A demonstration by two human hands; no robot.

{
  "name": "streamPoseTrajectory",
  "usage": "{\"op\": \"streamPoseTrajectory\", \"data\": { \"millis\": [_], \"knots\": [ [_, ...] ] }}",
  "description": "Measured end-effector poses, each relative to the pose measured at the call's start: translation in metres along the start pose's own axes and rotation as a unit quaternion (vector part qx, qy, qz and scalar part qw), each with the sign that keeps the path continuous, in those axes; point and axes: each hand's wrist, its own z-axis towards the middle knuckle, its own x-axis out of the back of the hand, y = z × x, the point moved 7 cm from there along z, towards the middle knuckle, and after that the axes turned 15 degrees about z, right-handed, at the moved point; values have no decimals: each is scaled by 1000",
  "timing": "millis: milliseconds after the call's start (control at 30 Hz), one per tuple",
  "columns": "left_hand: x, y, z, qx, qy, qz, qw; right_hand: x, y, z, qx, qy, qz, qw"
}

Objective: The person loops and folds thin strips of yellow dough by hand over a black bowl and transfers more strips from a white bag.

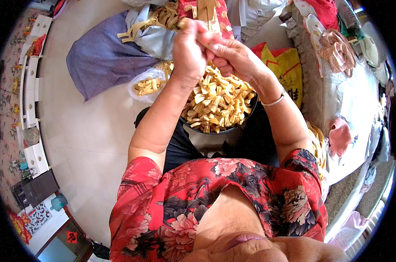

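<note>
My left hand (189, 52) and my right hand (232, 59) meet with curled fingers above a dark round basin (222, 131). A small yellowish end of a strip (183, 23) shows at the top of my left hand; the rest is hidden by the fingers. My right thumb and forefinger press against the left fingers, and whether they pinch the strip too is hidden. Heaped in the basin are many knotted pale yellow strips (220, 101), perhaps dried tofu skin. Past my hands, a wooden board (206, 8) rests on a red patterned cloth (186, 7).
Long loose strips (166, 16) lie on light blue cloth (157, 42) beside a dark blue-grey cloth (109, 55). A clear plastic bag (137, 95) holds more knotted pieces. A yellow and red printed bag (288, 72) stands right of the basin, near a covered bed or couch (352, 95).
</note>
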Motion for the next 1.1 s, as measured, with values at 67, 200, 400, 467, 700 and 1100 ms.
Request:
{"op": "streamPoseTrajectory", "data": {
  "millis": [67, 200, 400, 467, 700, 1100],
  "knots": [
    [15, 10, 8, 54, 86, -137, 985, -3, -7, 5, 64, -3, -165, 984],
    [48, 59, 16, -143, 157, -8, 977, -12, -20, -3, 105, -16, -142, 984],
    [-8, 60, -24, -438, 31, 418, 796, -24, -40, -16, 298, 5, -177, 938],
    [-17, 42, -27, -389, 3, 435, 812, -36, -43, -24, 395, 93, -479, 778],
    [12, 0, -3, -54, 12, 313, 948, 7, -33, -4, 336, 120, -275, 893],
    [-3, 32, -17, -248, -29, 504, 827, 4, -39, -12, 98, 74, -254, 959]
  ]
}}
